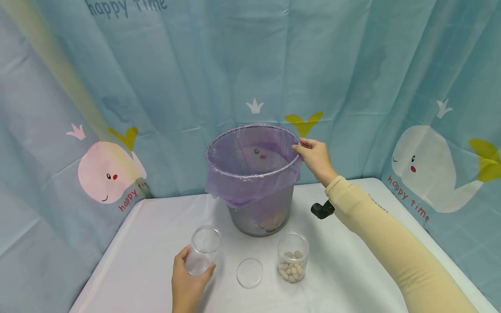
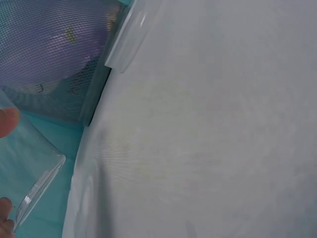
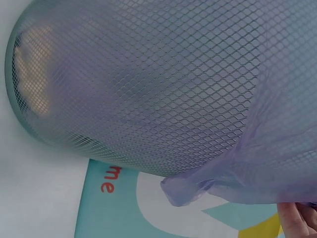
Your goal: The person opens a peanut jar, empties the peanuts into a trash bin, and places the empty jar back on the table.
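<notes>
In the head view my left hand (image 1: 189,280) grips a clear plastic jar (image 1: 206,250) around its lower side, with nothing visible inside. The left wrist view catches part of this jar (image 2: 37,163) and some fingertips. My right hand (image 1: 315,157) pinches the right side of the rim of a mesh waste bin (image 1: 260,219), where a purple bag (image 1: 250,189) is folded over. The right wrist view has the bag's knotted corner (image 3: 178,191) hanging beside the mesh. Right of the left hand stands another clear jar (image 1: 292,261), partly filled with pale nut-like pieces.
A clear round lid (image 1: 249,273) lies flat between the two jars on the white-covered table (image 1: 156,234). Behind the bin hangs a blue curtain (image 1: 219,65) with whale prints. A black device (image 1: 322,210) shows beside the right sleeve (image 1: 387,243).
</notes>
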A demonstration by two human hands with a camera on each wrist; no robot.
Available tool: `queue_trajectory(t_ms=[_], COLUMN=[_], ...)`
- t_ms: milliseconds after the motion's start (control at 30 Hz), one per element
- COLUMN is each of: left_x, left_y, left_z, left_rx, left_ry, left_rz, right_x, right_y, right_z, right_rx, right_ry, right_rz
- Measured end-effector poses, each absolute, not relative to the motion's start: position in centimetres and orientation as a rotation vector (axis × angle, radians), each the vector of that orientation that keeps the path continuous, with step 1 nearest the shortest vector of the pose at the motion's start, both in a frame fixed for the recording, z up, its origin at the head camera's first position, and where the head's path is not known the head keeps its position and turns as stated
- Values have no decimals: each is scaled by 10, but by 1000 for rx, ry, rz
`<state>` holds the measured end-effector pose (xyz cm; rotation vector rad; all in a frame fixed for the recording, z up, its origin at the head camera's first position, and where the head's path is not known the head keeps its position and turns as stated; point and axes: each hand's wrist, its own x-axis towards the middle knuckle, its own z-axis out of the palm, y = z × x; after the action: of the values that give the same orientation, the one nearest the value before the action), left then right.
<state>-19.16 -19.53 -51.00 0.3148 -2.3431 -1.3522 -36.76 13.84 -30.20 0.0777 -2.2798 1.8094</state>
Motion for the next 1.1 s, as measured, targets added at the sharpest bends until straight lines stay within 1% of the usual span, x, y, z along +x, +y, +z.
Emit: queue_trajectory(t_ms=[267, 667, 1100], left_x=[-191, -194, -191], left_y=[-193, -196, -195], left_z=[-513, -520, -525], left_rx=[315, 445, 461], left_ry=[-2341, -2292, -2343], left_rz=[-1387, -1655, -1683], right_x=[-368, -370, -368], right_y=[140, 140, 140], right_z=[-303, -304, -303], right_rx=[68, 65, 79], right_ry=[-2300, -2308, -2312], right_rz=[1770, 1761, 1769])
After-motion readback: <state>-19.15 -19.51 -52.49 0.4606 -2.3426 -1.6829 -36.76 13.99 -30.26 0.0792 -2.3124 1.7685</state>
